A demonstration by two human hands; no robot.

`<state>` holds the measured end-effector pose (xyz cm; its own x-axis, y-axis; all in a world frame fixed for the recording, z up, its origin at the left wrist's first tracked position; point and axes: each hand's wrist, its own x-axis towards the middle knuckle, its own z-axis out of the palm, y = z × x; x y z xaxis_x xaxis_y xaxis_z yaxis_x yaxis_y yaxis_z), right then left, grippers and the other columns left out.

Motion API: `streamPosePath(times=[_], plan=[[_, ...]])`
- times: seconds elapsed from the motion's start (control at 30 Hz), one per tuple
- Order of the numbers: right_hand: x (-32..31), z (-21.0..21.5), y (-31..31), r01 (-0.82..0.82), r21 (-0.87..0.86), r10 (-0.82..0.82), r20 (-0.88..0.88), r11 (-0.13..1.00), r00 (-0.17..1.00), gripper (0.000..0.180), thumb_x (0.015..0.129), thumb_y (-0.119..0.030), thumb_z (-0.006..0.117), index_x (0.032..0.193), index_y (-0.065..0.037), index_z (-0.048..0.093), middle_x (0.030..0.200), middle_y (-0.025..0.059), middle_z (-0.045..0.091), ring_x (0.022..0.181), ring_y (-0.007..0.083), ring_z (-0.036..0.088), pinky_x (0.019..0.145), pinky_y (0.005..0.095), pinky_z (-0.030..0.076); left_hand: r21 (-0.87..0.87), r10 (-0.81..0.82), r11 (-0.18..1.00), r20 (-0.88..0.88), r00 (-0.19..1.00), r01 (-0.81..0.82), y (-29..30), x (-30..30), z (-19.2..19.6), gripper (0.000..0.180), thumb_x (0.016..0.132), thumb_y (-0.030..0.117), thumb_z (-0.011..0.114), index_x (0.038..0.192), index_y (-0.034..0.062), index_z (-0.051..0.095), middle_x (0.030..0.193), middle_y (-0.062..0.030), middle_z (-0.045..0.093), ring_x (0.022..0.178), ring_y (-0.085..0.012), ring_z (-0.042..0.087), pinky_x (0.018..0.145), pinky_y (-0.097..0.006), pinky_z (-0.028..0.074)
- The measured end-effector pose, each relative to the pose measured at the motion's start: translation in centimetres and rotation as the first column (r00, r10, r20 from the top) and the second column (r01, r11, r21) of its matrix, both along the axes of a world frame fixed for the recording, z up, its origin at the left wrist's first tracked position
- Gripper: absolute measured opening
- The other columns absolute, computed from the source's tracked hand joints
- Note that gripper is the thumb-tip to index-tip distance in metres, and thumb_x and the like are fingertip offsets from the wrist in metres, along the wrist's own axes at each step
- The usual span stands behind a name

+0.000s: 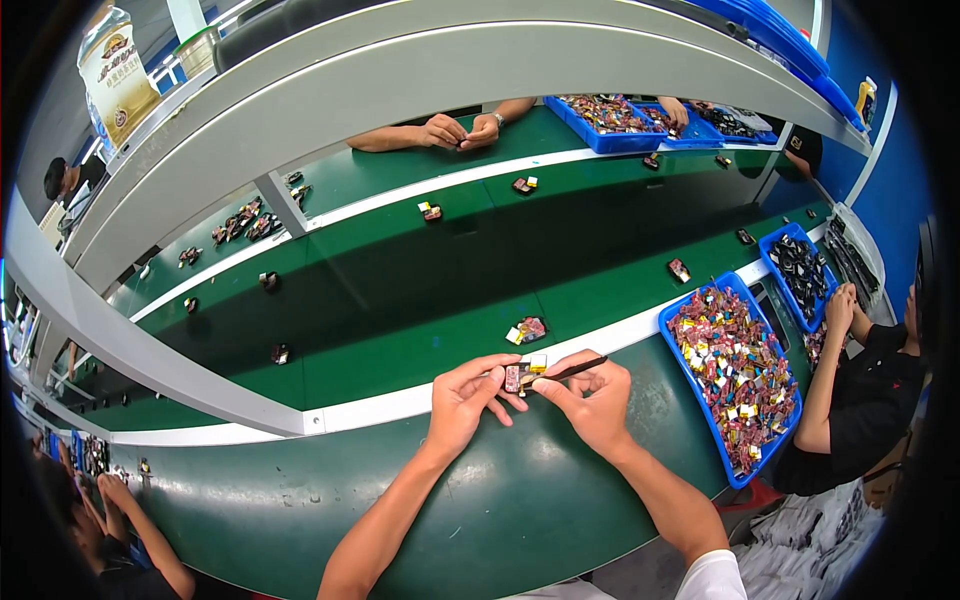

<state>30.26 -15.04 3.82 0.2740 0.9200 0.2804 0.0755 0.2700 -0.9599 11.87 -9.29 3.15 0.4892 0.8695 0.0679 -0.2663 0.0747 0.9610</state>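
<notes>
The left hand [464,400] pinches a small electronic part [514,378] above the counter [560,510]; the right hand [597,402] grips a slender black tool [580,368], tip at the part. Rightward of it, a blue tray [697,402] of pieces; beyond both hands, another part [526,330].

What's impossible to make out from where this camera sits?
All in the head view:
- Small part: markings too small; edges partly covered by the left hand.
- Dark tool: part of its length hidden by the right hand.
- Large blue tray: lower contents buried under upper pieces.
- Far worker's hands: held item too small.
</notes>
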Motion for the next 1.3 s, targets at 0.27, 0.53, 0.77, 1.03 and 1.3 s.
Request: streamPosePath(times=[0.27,0.53,0.77,1.03,1.3], plan=[[-1.7,-0.2,-0.4,-0.027,-0.026,0.026,-0.019,0.999,0.999,0.016,0.080,0.006,0.079,0.089,0.001,0.067,0.074,-0.0006,0.064,0.053,-0.0027,0.041,0.047,0.0163,0.028,-0.005,0.032,0.999,-0.004,0.999,-0.032,-0.4,-1.5,-0.8,0.027,0.099,0.009,0.061,0.120,-0.0082,0.065,0.093,-0.0189,0.072,0.070,-0.0243,0.073,0.052,-0.029,0.059],[2.1,0.7,0.2,-0.024,0.011,0.025,-0.060,1.000,0.998,0.015,0.080,0.004,0.080,0.091,0.002,0.069,0.080,0.0009,0.068,0.052,-0.0032,0.040,0.046,0.0163,0.028,-0.025,0.072,0.997,-0.026,0.997,-0.073,0.1,2.3,0.9,0.026,0.100,0.007,0.059,0.119,-0.0089,0.065,0.092,-0.0180,0.072,0.069,-0.0218,0.072,0.054,-0.028,0.058],[1.8,0.4,-0.1,0.030,0.061,-0.034,0.072,0.998,0.997,0.017,0.078,0.005,0.081,0.090,0.002,0.069,0.085,0.0052,0.070,0.053,-0.0008,0.048,0.047,0.0164,0.033,-0.035,0.099,0.994,-0.016,0.995,-0.100,0.5,2.3,0.9,0.027,0.100,0.008,0.059,0.120,-0.0088,0.065,0.095,-0.0192,0.072,0.069,-0.0225,0.072,0.054,-0.028,0.058],[2.3,0.3,-0.1,0.050,0.104,-0.067,0.168,0.993,0.984,0.014,0.077,0.002,0.083,0.086,0.001,0.072,0.087,0.0060,0.074,0.048,-0.0002,0.046,0.045,0.0182,0.033,-0.035,0.091,0.995,-0.024,0.996,-0.092,0.5,3.1,0.4,0.027,0.101,0.009,0.060,0.120,-0.0085,0.065,0.093,-0.0189,0.072,0.070,-0.0218,0.073,0.055,-0.027,0.058],[4.0,0.3,0.2,-0.010,0.328,-0.135,0.416,0.945,0.899,0.014,0.075,0.001,0.082,0.083,-0.004,0.073,0.085,0.0058,0.078,0.042,0.0038,0.046,0.043,0.0200,0.035,-0.080,0.082,0.993,-0.074,0.994,-0.088,0.7,4.6,1.4,0.028,0.099,0.009,0.061,0.120,-0.0092,0.065,0.091,-0.0187,0.072,0.072,-0.0210,0.073,0.056,-0.027,0.059]])
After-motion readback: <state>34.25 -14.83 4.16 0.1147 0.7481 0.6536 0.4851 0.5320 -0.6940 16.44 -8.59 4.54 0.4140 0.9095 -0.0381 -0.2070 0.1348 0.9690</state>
